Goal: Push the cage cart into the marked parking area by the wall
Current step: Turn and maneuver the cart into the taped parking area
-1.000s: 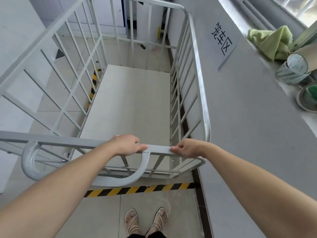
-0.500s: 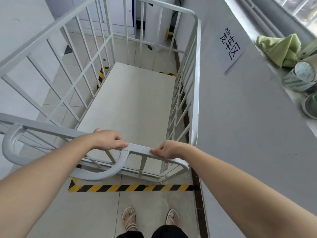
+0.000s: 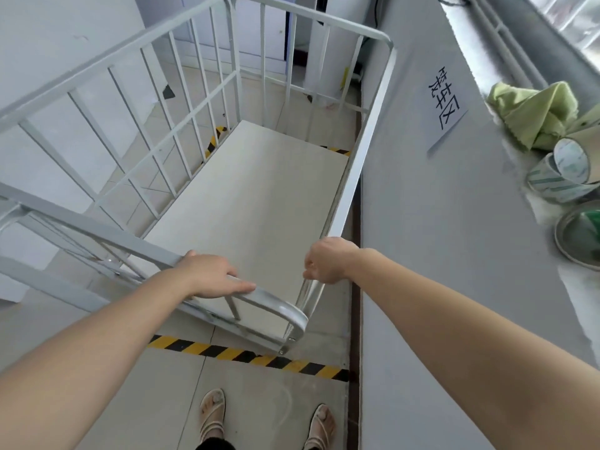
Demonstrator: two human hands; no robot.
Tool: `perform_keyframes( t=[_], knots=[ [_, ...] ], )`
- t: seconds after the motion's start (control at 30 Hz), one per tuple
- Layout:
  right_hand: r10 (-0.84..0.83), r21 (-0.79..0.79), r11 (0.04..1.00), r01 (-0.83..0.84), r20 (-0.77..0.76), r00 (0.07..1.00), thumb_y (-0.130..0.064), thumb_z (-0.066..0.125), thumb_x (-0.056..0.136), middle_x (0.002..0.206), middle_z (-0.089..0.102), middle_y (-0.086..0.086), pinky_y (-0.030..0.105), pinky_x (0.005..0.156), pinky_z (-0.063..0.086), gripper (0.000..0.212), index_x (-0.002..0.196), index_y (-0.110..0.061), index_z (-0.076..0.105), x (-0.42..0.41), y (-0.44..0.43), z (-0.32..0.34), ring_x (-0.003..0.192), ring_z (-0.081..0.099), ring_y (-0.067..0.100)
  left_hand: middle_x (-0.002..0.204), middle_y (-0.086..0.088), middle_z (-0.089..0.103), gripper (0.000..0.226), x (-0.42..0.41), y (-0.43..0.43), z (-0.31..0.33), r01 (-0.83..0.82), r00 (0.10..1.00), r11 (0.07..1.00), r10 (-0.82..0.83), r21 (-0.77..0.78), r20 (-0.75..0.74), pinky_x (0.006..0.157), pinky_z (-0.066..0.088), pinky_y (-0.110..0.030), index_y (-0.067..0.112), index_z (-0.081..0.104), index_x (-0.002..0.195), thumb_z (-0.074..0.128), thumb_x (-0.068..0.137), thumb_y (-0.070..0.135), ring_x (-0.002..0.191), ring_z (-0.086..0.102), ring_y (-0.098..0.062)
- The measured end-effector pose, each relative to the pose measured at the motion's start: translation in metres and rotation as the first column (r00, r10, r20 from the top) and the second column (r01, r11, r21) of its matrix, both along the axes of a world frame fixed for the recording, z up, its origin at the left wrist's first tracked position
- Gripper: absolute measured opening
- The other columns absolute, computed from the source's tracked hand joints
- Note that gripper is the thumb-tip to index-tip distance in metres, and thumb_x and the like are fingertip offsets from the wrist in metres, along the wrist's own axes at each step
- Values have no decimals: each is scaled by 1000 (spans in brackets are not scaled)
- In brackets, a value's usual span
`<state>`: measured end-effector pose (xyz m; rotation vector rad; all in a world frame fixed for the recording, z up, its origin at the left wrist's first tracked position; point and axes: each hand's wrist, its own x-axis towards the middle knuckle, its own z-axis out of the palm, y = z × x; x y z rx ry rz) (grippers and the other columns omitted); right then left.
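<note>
The cage cart (image 3: 253,203) is seen from above, standing alongside the grey wall (image 3: 438,238) on the right, its long right rail running close beside that wall. It is built of white-painted metal tube with rounded corners, thin vertical bars forming the sides, and a flat, pale, bare deck. Black-and-yellow striped floor tape (image 3: 246,354) is laid across the pale tiled floor (image 3: 266,414) just behind the cart's near end, and further pieces of the same tape are visible beyond the deck's far edge and through the left bars. The left hand (image 3: 211,276) is laid over the near top rail with the fingers (image 3: 242,287) stretched flat along it, resting rather than wrapped. The right hand (image 3: 328,259) is placed at the near right corner of the cart, loosely curled at the rail's end; whether the rail is actually gripped cannot be told. A white paper sign (image 3: 446,103) with black characters is fixed to the wall. On the window ledge (image 3: 519,177) above, a crumpled pale green cloth (image 3: 532,112), two rolls of tape (image 3: 565,173) and a round lid-like object (image 3: 579,238) are gathered. Two sandalled feet (image 3: 212,414) are planted on the tiles behind the tape.
</note>
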<state>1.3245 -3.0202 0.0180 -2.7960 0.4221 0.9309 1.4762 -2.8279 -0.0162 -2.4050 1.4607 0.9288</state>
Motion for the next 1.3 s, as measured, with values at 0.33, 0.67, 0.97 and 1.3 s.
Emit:
perform_keyframes(
  t=[0.33, 0.67, 0.97, 1.3],
  knots=[
    [339, -69, 939, -336, 44, 940, -61, 53, 87, 129, 58, 0, 36, 118, 16, 48, 123, -31, 62, 1, -33, -15, 131, 40, 21, 95, 15, 67, 103, 0, 11, -2, -169, 986, 975, 169, -145, -13, 88, 29, -32, 33, 73, 90, 17, 40, 104, 103, 50, -18],
    [324, -35, 946, -322, 149, 934, -70, 52, 81, 110, 65, -6, 35, 104, 27, 50, 108, -32, 69, 19, -8, -24, 116, 46, 17, 97, 22, 59, 107, 20, 37, 7, -259, 963, 962, 251, -86, -97, 91, 28, -31, 39, 73, 92, 24, 26, 106, 110, 33, -15],
    [287, 16, 955, -296, 194, 938, -72, 53, 79, 103, 66, -6, 37, 105, 28, 51, 103, -30, 71, 34, 13, -32, 110, 45, 19, 92, 23, 57, 102, 39, 55, 9, -256, 965, 966, 255, -21, -64, 100, 26, -32, 44, 71, 85, 20, 24, 107, 108, 40, -15],
    [317, 35, 946, -322, 102, 943, -67, 56, 79, 97, 62, -8, 33, 103, 22, 41, 97, -32, 69, 13, -13, -24, 113, 44, 17, 87, 24, 57, 95, 4, 36, 5, -269, 960, 963, 266, -21, -84, 90, 30, -31, 40, 72, 89, 22, 37, 102, 104, 36, -19]
  ],
)
